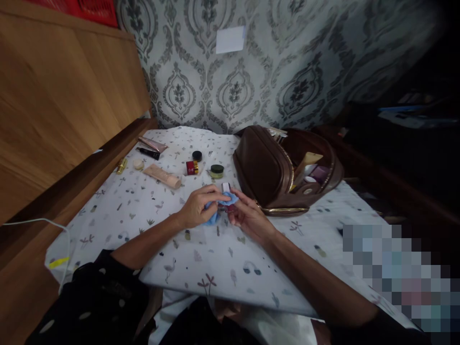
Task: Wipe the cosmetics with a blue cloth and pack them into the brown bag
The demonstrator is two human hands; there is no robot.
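Observation:
My left hand (197, 207) is closed on a light blue cloth (212, 218) and presses part of it against a small dark red container with a pale top (225, 187). The fingers of my right hand (253, 216) grip this container from the other side. Its exact kind is hard to make out, as fingers and cloth cover much of it. Just beyond my hands lie a jar with a dark lid (216, 171), a red jar with a gold band (192, 167), a small black round pot (197, 155) and a beige tube (162, 176).
At the right stands an open brown bag (264, 167) holding several tubes and packets. Farther left lie a black tube (148, 153), a pinkish tube (154, 144), a small cream-coloured pot (138, 165) and a gold item (121, 166). A wooden cabinet (72, 81) borders the printed tablecloth (233, 258).

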